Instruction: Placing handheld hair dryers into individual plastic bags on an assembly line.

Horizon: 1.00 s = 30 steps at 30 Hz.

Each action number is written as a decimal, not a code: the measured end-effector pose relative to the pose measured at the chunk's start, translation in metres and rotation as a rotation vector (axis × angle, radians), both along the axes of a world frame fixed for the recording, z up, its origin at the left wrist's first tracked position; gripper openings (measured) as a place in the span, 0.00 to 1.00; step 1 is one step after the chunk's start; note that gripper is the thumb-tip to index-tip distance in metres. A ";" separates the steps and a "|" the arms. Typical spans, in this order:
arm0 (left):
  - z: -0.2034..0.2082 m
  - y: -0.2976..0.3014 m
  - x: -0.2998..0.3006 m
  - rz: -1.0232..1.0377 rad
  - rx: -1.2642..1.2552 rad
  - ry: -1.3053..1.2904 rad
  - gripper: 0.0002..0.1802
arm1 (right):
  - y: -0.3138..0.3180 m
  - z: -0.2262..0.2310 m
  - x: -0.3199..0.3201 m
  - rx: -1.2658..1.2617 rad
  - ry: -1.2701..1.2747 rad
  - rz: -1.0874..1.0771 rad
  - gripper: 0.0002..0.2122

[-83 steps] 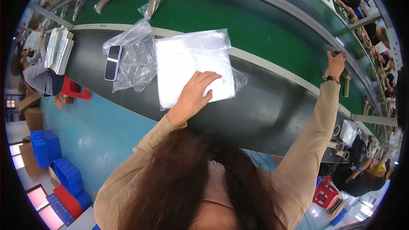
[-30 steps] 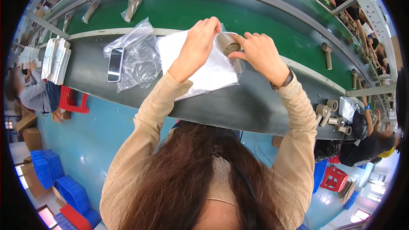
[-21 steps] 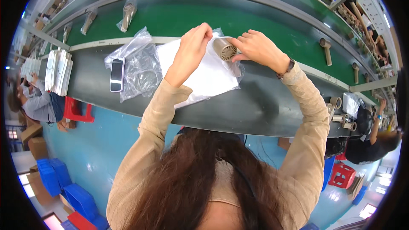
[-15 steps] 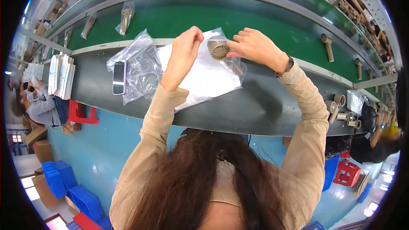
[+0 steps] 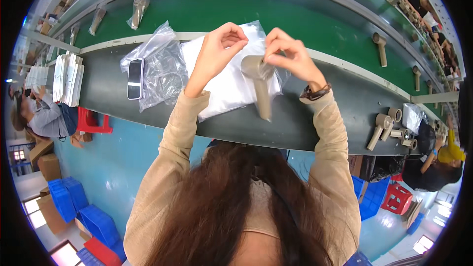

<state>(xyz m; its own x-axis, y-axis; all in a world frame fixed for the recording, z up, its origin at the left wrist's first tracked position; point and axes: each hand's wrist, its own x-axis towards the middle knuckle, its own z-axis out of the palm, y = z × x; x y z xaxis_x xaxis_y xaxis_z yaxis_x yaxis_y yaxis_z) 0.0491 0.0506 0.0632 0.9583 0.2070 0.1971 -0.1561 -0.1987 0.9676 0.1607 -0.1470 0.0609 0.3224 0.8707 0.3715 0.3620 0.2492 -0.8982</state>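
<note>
A beige handheld fan hangs handle downward in front of me, apparently inside a clear plastic bag. My right hand pinches at the top of that bag, just above the fan's round head. Left of it, my left hand is curled with thumb and fingertips close together; anything between them is too small to make out. Below both hands lies a stack of clear and white plastic bags on the dark worktop. More crumpled clear bags lie to the left, with a phone on their edge.
Beyond the worktop runs a green conveyor belt carrying bagged fans at left and bare fans at right. White folded papers stand at left. Several fans lie on the right end. Other people sit at both sides.
The fan has swung from head-on to hanging, its handle now pointing down toward me. My right hand has moved slightly left and curled; my left hand has shifted slightly right.
</note>
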 end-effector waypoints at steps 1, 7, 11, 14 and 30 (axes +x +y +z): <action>-0.001 -0.001 0.000 -0.054 -0.055 0.021 0.07 | 0.003 -0.002 -0.007 0.009 -0.094 0.037 0.03; -0.013 -0.020 0.006 0.253 0.002 -0.201 0.16 | 0.005 -0.005 0.009 0.123 0.044 -0.577 0.03; -0.041 -0.043 -0.022 0.198 0.373 -0.165 0.17 | 0.000 0.008 0.078 0.065 -0.279 -0.983 0.08; -0.058 -0.064 -0.043 -0.075 0.594 -0.037 0.15 | 0.002 -0.015 0.150 -0.105 -0.561 -1.187 0.10; -0.064 -0.075 -0.050 0.055 0.564 0.208 0.02 | -0.087 -0.096 0.275 -0.412 -0.904 -1.479 0.16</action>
